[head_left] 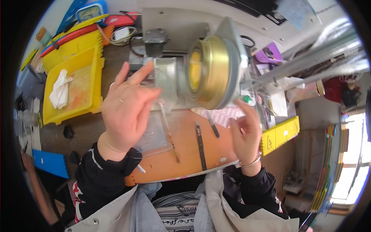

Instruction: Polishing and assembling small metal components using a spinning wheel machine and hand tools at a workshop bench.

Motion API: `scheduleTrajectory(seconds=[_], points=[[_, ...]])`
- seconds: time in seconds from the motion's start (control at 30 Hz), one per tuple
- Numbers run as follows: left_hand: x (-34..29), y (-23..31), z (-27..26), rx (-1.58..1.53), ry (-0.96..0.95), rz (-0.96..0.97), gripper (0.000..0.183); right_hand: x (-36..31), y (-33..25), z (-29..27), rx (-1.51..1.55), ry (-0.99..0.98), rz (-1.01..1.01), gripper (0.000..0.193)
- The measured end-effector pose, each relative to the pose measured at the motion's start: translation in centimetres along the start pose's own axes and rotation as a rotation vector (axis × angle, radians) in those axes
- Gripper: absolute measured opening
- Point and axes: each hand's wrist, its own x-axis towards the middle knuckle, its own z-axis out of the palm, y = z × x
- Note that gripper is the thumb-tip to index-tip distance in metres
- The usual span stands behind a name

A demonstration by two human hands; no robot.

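Note:
In front of me stands a machine with a brass-coloured wheel (215, 73) and a pale clear-looking roller (167, 77) to its left, blurred. My left hand (125, 106) is raised just left of the roller. Its thumb and index finger meet in a pinch while other fingers stretch upward; whatever lies between the tips is too small to make out. Below the wheel's right side, my right hand (248, 135) has its fingers apart, with fingertips close by a green button (246, 99). Whether they touch it is hidden. Nothing shows in that hand.
On the orange work board (185, 162) lie a black pen-like tool (200, 145), a thin brush-like stick (170, 137) and a clear tray (154, 135). A yellow bin (96, 83) with a white cloth stands left. A yellow strip (280, 134) sits right. Another person's arm (36, 181) shows far left.

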Motion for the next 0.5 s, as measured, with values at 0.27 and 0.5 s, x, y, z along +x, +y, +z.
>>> scheduleTrajectory(seconds=[0.27, 0.5], points=[[-0.3, -0.3, -0.4, -0.038, -0.05, -0.023, 0.016, 0.6, 4.8, 0.5, -0.239, 0.021, -0.047, 0.051], [-0.9, -0.3, -0.2, -0.025, -0.099, -0.039, 0.022, 0.1, 7.0, 0.8, -0.113, 0.091, -0.018, 0.057]])
